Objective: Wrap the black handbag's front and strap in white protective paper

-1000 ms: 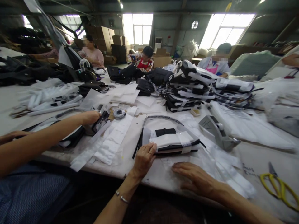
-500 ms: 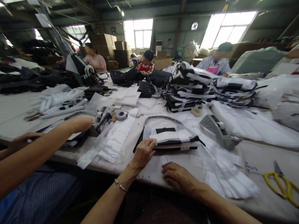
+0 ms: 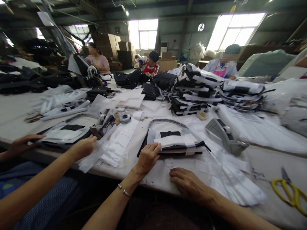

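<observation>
Left hand [image 3: 147, 158] lies against the near left end of the folded black-and-white bundle [image 3: 178, 143], thumb over its top edge and fingers bent. Whether they clamp it or only press on it cannot be told. That bundle sits on the table [image 3: 262, 163] at 1 o'clock from the left hand. It is bound with a white band, and a grey strap [image 3: 165, 121] arches beyond it at 12 o'clock. Right hand [image 3: 189, 184] lies flat at 5 o'clock from the bundle, fingers apart and holding nothing, palm down on clear plastic sheets [image 3: 230, 179]. A grey tape dispenser [image 3: 224, 135] stands at 3 o'clock from the bundle, and yellow scissors [image 3: 290, 195] lie well apart at 4 o'clock. At 9 o'clock a co-worker's hand [image 3: 82, 147] rests by another wrapped piece [image 3: 64, 132].
</observation>
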Motion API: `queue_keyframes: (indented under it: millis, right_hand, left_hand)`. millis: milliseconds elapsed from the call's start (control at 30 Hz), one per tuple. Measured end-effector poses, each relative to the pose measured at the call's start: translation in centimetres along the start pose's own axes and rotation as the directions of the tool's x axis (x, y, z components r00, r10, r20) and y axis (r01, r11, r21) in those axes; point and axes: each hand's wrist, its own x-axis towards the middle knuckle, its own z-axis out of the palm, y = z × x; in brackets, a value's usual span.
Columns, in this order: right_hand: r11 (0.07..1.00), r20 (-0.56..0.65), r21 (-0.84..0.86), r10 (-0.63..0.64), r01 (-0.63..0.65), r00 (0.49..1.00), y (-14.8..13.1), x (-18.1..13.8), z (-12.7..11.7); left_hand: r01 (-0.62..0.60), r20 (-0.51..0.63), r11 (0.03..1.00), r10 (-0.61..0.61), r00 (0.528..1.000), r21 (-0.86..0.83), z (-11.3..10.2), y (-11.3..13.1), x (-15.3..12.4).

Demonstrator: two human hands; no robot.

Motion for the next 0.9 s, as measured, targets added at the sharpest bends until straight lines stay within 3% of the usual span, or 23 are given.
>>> queue_keyframes:
  millis: [200,333,467,633,800,900]
  right_hand:
    - [0.988,-0.177,0.143,0.087,-0.062,0.980,-1.2,2.7,3.9]
    - [0.993,-0.092,0.100,0.079,-0.070,0.993,-3.4,4.3,5.9]
    - [0.990,0.018,0.088,0.113,-0.114,0.993,-3.4,3.7,4.0]
    - [0.967,0.010,0.216,0.135,-0.134,0.991,-2.1,4.0,1.5]
    - [0.892,0.085,0.424,0.135,-0.159,0.987,-1.7,6.1,0.4]
    - [0.866,0.042,0.474,0.156,-0.157,0.987,-0.7,7.5,-1.5]
  left_hand:
    - [-0.032,0.015,0.999,0.031,0.999,0.010,-0.7,0.1,0.9]
    - [-0.063,0.008,0.998,0.063,0.998,0.027,-0.7,0.3,0.7]
    - [-0.129,-0.054,0.989,0.133,0.990,0.073,-0.1,0.4,-0.6]
    - [-0.151,-0.093,0.982,0.162,0.982,0.113,0.7,0.7,-1.8]
    - [-0.081,-0.091,0.987,0.094,0.991,0.135,0.9,1.7,-2.6]
    - [-0.054,-0.089,0.995,0.061,0.994,0.078,0.6,2.3,-3.2]
